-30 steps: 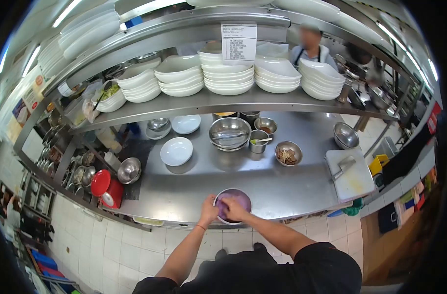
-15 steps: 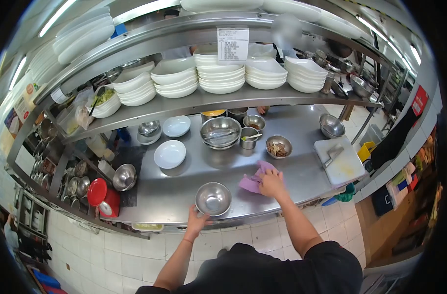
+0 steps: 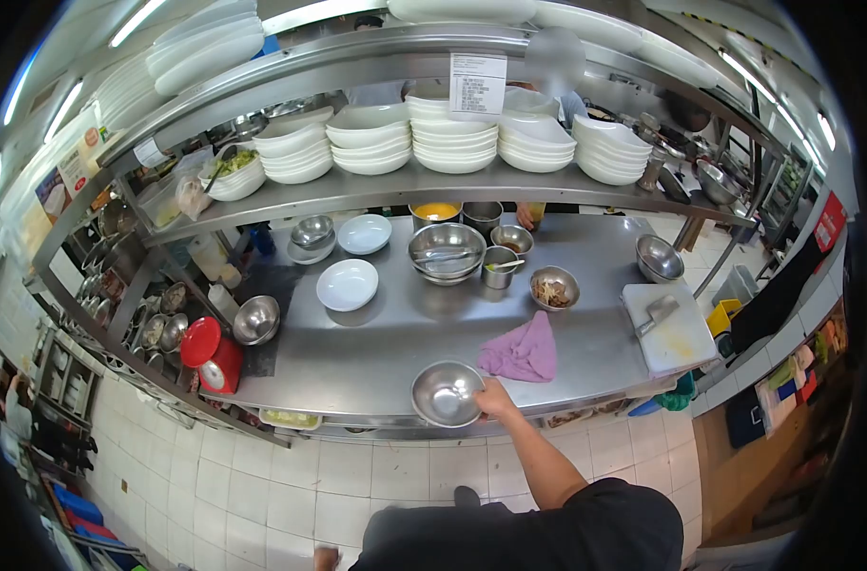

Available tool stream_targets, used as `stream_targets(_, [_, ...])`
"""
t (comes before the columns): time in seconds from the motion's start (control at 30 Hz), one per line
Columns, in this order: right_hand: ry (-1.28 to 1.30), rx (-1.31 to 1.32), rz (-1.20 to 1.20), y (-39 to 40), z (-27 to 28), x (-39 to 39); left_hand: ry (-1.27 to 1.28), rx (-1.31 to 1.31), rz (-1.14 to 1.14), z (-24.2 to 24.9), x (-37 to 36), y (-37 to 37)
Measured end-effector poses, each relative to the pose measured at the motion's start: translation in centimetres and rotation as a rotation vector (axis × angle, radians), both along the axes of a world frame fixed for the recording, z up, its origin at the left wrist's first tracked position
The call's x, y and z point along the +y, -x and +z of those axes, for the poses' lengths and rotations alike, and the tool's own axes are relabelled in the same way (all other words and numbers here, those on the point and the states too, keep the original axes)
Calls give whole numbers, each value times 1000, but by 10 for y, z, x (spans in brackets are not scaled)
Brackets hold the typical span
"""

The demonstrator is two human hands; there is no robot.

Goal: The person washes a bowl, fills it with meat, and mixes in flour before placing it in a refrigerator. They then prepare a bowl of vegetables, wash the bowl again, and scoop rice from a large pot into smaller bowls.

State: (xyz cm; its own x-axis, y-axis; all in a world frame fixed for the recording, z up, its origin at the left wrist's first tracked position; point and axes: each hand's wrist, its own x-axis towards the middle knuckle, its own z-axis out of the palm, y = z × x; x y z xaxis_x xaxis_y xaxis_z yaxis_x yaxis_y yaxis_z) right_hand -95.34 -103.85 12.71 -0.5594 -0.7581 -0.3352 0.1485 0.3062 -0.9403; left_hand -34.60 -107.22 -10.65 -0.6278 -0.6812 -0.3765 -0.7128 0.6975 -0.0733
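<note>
The left hand [image 3: 327, 557] is low, near the bottom edge of the view; I cannot tell how its fingers are. The bowl [image 3: 448, 393] is at the front edge of the table [image 3: 386, 333]. The right hand [image 3: 493, 400] pinches its right rim. Just beside, a purple cloth [image 3: 523, 350] lies crumpled. Further right, the cleaver [image 3: 658, 312] rests on the board [image 3: 679, 343].

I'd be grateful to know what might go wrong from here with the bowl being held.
The right hand grips the round, shiny steel bowl by one side of its rim, at the front edge of the metal table, so it might tip or slip to the floor. The crumpled purple cloth lies close by and could get snagged or dragged.
</note>
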Motion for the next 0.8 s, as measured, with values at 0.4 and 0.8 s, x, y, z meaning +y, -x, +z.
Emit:
stream_targets(0.4, [-111, 366, 854, -327, -28, -135, -1581, 1500, 1078, 160, -102, -53])
stream_targets(0.8, [94, 690, 1181, -612, -121, -435, 276, 1197, 1539, 58, -200, -317])
